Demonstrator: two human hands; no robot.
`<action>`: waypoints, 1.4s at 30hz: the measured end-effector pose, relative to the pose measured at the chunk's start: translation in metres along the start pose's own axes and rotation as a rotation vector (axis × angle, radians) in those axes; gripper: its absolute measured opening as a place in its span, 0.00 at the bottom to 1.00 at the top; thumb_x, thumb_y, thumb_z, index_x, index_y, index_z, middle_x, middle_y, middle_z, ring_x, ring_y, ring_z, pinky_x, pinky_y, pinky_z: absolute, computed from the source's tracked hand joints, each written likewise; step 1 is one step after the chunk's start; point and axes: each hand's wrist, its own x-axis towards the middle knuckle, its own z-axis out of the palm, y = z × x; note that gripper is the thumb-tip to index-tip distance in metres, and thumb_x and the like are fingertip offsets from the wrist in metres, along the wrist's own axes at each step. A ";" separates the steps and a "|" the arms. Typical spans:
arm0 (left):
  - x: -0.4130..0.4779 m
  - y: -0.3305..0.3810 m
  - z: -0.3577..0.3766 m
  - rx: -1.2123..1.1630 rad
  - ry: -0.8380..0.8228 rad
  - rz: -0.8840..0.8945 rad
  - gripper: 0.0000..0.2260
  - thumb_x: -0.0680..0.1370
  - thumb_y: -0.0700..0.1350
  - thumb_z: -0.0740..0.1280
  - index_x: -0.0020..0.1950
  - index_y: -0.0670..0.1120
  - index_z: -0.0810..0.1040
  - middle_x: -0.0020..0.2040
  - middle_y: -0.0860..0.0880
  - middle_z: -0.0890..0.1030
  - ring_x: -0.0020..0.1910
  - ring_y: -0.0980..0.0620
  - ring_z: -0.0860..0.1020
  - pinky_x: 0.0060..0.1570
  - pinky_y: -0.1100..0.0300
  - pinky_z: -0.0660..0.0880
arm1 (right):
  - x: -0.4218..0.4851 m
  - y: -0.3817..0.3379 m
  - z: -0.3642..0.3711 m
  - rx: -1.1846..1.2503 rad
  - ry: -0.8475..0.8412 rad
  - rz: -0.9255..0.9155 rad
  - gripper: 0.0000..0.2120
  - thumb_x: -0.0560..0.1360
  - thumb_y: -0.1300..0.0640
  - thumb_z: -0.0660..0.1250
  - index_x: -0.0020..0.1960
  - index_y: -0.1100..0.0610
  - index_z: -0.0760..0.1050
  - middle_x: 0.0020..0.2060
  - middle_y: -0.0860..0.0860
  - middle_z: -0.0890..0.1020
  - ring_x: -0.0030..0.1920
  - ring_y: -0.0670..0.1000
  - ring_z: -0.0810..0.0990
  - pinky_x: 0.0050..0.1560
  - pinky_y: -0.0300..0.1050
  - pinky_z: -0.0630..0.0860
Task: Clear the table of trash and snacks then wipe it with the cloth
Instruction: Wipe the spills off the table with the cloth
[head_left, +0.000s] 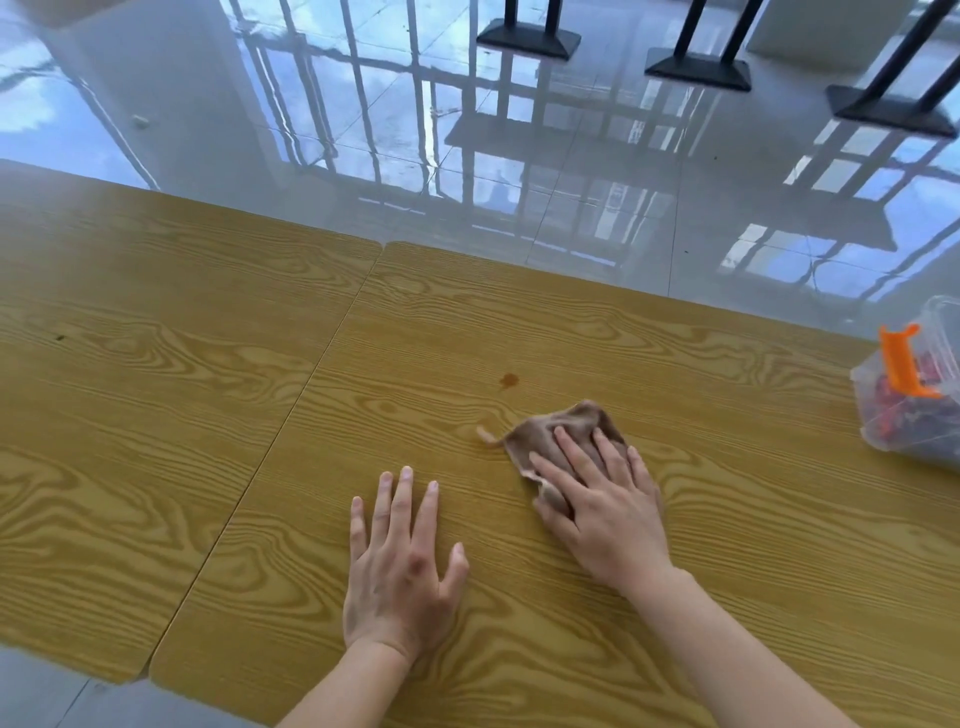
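A crumpled brown cloth (558, 434) lies on the wood-grain table (675, 374), right of centre. My right hand (605, 506) presses flat on the cloth, fingers spread over it and thumb at its near edge. My left hand (402, 564) rests palm-down on the bare table to the left of the cloth, fingers apart and holding nothing. A small brown stain (509, 380) marks the table just beyond the cloth.
A clear plastic box (914, 384) with an orange clip and colourful contents stands at the table's right edge. A second table (130, 364) adjoins on the left across a narrow seam. Glossy tiled floor and black table bases (698, 70) lie beyond the far edge.
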 end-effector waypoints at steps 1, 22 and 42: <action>0.000 0.000 -0.001 0.000 0.001 -0.002 0.31 0.76 0.60 0.56 0.76 0.47 0.64 0.79 0.43 0.57 0.79 0.46 0.48 0.76 0.39 0.49 | 0.015 -0.014 -0.002 0.033 -0.005 0.097 0.26 0.77 0.29 0.43 0.74 0.30 0.53 0.78 0.38 0.49 0.79 0.56 0.46 0.75 0.63 0.41; 0.002 0.002 0.000 0.074 -0.039 -0.021 0.31 0.78 0.61 0.53 0.79 0.49 0.59 0.80 0.44 0.54 0.79 0.46 0.47 0.76 0.40 0.48 | 0.062 -0.019 -0.009 0.021 -0.136 -0.009 0.28 0.75 0.26 0.38 0.74 0.28 0.43 0.79 0.39 0.42 0.78 0.58 0.38 0.73 0.69 0.38; 0.001 0.000 -0.004 -0.003 -0.012 -0.011 0.30 0.76 0.58 0.54 0.76 0.46 0.65 0.79 0.43 0.59 0.79 0.45 0.51 0.75 0.39 0.50 | -0.011 0.001 0.008 -0.051 -0.041 -0.158 0.26 0.77 0.27 0.44 0.74 0.28 0.50 0.79 0.40 0.51 0.79 0.54 0.48 0.75 0.62 0.46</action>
